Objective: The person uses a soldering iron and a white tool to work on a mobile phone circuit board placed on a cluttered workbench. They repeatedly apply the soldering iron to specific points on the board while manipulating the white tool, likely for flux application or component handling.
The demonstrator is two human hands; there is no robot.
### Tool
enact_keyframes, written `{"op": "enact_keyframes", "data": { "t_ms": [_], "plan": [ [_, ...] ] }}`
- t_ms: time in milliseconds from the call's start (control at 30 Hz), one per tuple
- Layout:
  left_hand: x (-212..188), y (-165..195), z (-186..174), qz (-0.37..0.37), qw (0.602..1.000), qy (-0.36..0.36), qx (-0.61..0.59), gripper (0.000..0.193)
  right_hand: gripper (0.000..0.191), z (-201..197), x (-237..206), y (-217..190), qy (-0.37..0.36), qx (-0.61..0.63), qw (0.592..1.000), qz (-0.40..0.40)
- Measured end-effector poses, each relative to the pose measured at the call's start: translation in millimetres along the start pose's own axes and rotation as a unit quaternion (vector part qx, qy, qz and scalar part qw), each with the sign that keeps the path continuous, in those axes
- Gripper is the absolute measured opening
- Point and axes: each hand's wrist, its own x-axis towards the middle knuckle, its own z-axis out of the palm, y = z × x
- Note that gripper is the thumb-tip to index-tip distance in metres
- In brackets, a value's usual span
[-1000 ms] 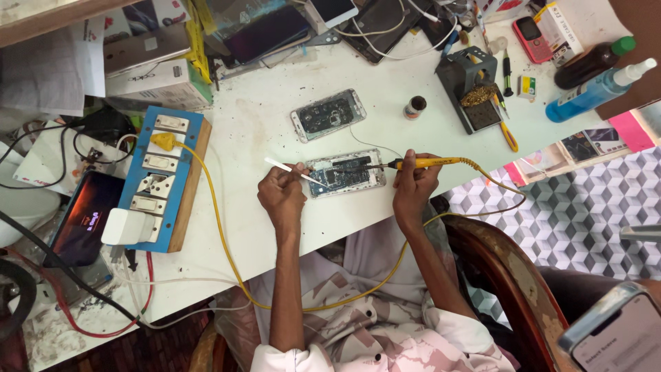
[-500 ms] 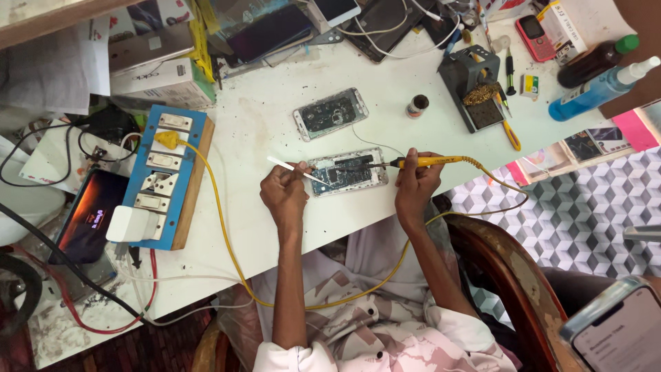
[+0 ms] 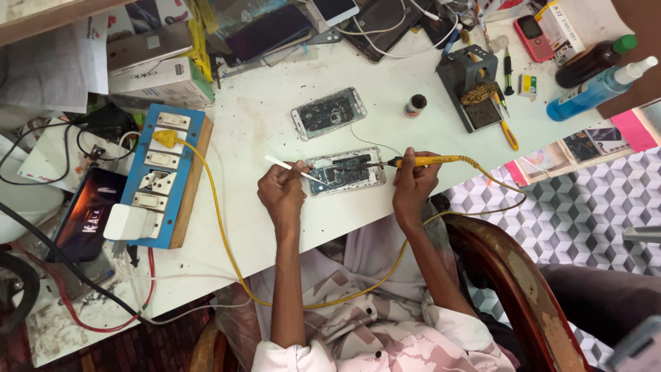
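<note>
An opened phone lies on the white table with its circuit board showing. My left hand grips a thin white stick-like tool whose tip rests at the phone's left edge. My right hand grips a yellow-handled soldering iron; its dark tip points left onto the phone's board. A yellow cord runs from the iron down over my lap and up to a plug.
A second opened phone lies further back. A blue socket board with a white adapter sits at left. An iron stand with brass wool, a small dark jar, bottles, boxes and phones crowd the back. A lit phone lies far left.
Both hands stay at the opened phone with their tools; no clear movement beyond a slight shift of the view.
</note>
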Motion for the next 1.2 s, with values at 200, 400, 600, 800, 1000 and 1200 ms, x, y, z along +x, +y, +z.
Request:
{"op": "enact_keyframes", "data": {
  "t_ms": [200, 400, 600, 800, 1000, 1200],
  "plan": [
    [4, -6, 3, -0.003, 1.000, 0.012, -0.001, 0.010, 0.024, 0, 2, 0, 0.021, -0.009, 1.000, 0.000],
    [5, -9, 1, 0.038, 0.999, 0.002, -0.004, 0.010, 0.023, 5, 13, 1, 0.023, 0.008, 0.999, 0.047],
    [1, -1, 2, 0.003, 1.000, 0.013, -0.001, 0.011, 0.021, 8, 11, 8, 0.049, 0.030, 0.997, 0.044],
    [-1, 7, 2, 0.009, 1.000, 0.017, 0.005, 0.009, 0.019, 3, 7, 10, 0.054, 0.080, 0.995, 0.038],
    [-2, 11, 1, -0.010, 1.000, 0.002, -0.007, 0.013, 0.019, 4, 8, 11, 0.021, 0.029, 0.999, 0.025],
    [-3, 11, 4, -0.030, 0.999, 0.022, 0.014, 0.013, 0.018, 4, 7, 12, 0.009, 0.044, 0.999, -0.002]
  ]
}}
